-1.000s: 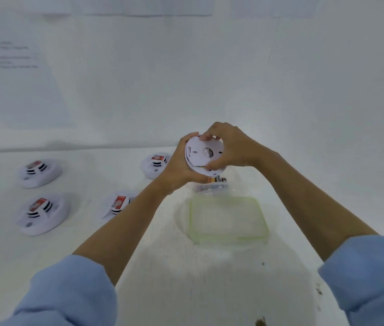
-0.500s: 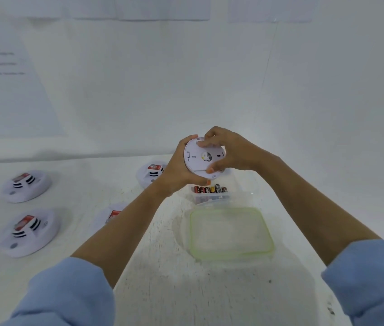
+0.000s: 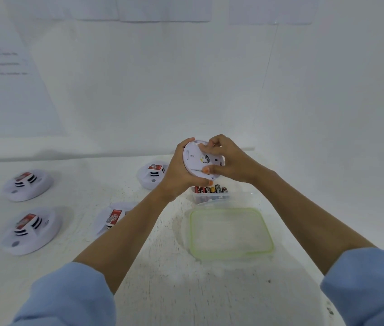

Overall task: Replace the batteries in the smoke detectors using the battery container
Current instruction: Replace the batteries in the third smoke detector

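Round white plastic smoke detector (image 3: 194, 162) held upright above table, back facing viewer. Left hand (image 3: 178, 170) cups rim; right hand (image 3: 229, 161) grips backplate. Clear battery container (image 3: 212, 195) directly below.

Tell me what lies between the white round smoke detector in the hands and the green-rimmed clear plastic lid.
In the head view, a clear plastic battery container holding red-and-black batteries sits there, just behind the lid and below the detector.
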Demonstrator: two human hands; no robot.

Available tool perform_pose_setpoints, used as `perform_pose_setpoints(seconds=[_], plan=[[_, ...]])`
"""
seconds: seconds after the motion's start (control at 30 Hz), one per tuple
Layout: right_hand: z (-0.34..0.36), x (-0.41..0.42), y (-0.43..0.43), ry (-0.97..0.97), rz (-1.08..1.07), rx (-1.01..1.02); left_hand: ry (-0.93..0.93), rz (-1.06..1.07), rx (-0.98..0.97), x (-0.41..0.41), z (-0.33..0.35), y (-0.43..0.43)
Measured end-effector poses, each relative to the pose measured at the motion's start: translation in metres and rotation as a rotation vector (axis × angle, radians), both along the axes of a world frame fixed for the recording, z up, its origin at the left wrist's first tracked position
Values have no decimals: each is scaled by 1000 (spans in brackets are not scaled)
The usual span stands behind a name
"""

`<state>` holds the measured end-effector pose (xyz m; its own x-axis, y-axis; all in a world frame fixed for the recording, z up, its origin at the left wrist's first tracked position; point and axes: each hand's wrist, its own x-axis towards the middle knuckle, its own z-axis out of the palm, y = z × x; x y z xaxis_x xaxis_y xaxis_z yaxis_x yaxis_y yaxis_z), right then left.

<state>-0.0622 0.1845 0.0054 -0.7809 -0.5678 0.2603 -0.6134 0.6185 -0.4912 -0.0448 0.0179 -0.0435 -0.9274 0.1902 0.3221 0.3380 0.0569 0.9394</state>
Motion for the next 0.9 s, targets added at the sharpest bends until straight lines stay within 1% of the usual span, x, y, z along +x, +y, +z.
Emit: perform_pose_setpoints(seconds=[0.17,0.33,0.43,0.57,0.67,0.8,0.9], plan=[[-2,-1,-2,-30,1,-48,16,31,-2,3,1,0],[5,4,-3,-53,-1,-169,62,74,-74,9,14,0],[5,10,-4,-84,-31,-216,97,112,-158,14,20,0],[8,27,-15,-231,-38,-271,130,204,-307,29,28,-4],[5,43,-30,-248,6,-317,140,233,-259,45,27,-9],[-2,63,-52,-333,-12,-568,190,315,-302,67,31,-21],[-9,70,-72,-420,-66,-721,195,287,-320,74,29,-41]])
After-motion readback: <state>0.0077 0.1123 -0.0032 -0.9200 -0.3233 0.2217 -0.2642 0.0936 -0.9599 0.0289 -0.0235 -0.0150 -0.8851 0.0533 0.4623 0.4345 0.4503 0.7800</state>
